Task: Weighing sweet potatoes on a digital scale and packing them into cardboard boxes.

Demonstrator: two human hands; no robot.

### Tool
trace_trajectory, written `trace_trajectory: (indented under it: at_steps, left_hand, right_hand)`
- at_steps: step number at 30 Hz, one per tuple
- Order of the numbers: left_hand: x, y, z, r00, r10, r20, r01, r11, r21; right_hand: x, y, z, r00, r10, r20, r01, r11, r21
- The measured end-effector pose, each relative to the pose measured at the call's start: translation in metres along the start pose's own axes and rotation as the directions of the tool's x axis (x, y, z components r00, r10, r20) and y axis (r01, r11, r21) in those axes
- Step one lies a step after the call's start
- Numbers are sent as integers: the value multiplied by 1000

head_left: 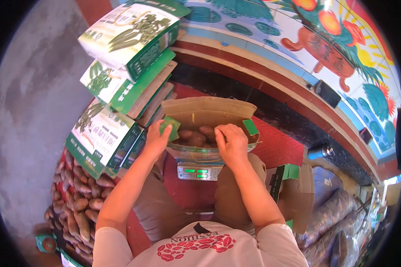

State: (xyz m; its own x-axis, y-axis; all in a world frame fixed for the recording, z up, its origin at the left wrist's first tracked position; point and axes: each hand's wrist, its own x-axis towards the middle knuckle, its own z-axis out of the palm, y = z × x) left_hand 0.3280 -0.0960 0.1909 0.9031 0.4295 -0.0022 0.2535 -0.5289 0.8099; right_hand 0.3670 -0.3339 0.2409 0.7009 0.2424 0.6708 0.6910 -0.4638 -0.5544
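An open cardboard box (209, 105) stands on a digital scale (200, 172) between my knees, its far flap raised. Reddish-brown sweet potatoes (194, 138) lie inside it. At the box's left end, my left hand (157, 139) pinches the green side flap (173, 127) between thumb and fingers. My right hand (233, 141) is over the right part of the box, beside the sweet potatoes. Its fingers are bent and drawn together; whatever they may hold is hidden. The scale's green displays are lit below the box's near side.
Stacked white-and-green cartons (127, 38) rise at the left, above a heap of sweet potatoes (78, 200). Another opened box (298, 196) stands by my right knee, near plastic-wrapped bundles (329, 218). A dark bottle (321, 152) lies near the painted wall (263, 26).
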Motion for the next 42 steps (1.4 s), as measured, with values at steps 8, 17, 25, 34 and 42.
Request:
trace_trajectory:
  at_steps: [8,17,25,34,42]
  left_hand:
    - [-4,-15,6,986,164,-8,-163,981,107]
    - [-2,-3,1,990,132,45,-136,987,89]
    - [-3,2,0,995,27,95,-32,998,51]
    - [-2,4,5,994,80,80,-88,991,104]
    - [2,5,10,987,149,67,-159,969,190]
  right_hand:
    - [-1,-4,0,1000,21,-13,-21,1000,-14]
    - [11,-12,-48,964,116,-241,-88,988,125]
    - [-43,80,-94,904,245,-352,-315,936,-156]
    - [-144,170,-108,818,575,-18,-290,386,-876]
    - [-141,187,-112,422,890,173,9,187,-982]
